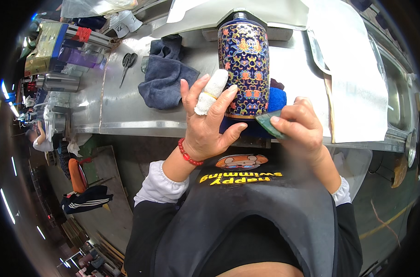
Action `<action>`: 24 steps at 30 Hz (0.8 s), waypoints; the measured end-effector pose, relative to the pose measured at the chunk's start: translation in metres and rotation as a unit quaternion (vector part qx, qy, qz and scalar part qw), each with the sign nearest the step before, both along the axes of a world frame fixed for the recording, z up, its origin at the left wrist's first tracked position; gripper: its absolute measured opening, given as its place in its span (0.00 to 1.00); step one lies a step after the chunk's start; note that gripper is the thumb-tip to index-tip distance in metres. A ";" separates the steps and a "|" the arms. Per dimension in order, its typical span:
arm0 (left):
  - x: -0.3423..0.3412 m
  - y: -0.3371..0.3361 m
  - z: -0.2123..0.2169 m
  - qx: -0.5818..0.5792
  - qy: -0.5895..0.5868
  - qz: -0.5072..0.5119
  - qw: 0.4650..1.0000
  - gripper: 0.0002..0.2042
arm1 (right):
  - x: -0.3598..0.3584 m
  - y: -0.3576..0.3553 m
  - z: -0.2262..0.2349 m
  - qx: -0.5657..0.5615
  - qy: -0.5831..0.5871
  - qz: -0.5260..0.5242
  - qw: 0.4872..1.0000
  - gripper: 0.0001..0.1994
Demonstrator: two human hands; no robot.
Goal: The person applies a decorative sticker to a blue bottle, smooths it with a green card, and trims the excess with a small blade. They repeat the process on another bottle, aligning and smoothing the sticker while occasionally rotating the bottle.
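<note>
A dark blue vase [244, 64] with gold scrolls and orange and pink flowers lies on its side on the metal bench, its neck pointing away from me. My left hand [209, 115] rests against the vase's left side with fingers spread; one finger wears a white cloth wrap [211, 92] bound by a yellowish band. Between the thumb and fingers of my right hand [302, 127] is a flat green scraper-like piece [270, 123], its edge at the vase's near end. Bright blue cloth [277, 99] shows beside and below the vase.
A grey-blue cloth [166, 76] and black scissors [127, 67] lie left of the vase. White paper sheets [353, 78] cover the bench at right, with a metal sink [399, 92] beyond. A metal support [279, 34] stands under the vase's far end.
</note>
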State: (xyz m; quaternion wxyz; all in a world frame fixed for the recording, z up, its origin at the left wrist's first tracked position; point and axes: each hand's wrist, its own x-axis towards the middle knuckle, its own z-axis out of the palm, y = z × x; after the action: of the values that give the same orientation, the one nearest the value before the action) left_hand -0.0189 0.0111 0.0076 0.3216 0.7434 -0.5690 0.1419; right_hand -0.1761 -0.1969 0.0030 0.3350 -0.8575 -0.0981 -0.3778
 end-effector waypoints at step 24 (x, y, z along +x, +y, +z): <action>-0.002 -0.022 0.016 0.014 0.220 -0.049 0.974 0.42 | -0.005 0.001 -0.002 0.180 0.084 -0.014 0.980 0.15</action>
State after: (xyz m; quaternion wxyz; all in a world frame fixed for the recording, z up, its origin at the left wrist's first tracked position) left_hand -0.0205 -0.0106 0.0234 0.4346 0.7323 -0.5219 -0.0491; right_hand -0.1807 -0.1956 0.0014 0.4856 -0.8134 0.0117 -0.3201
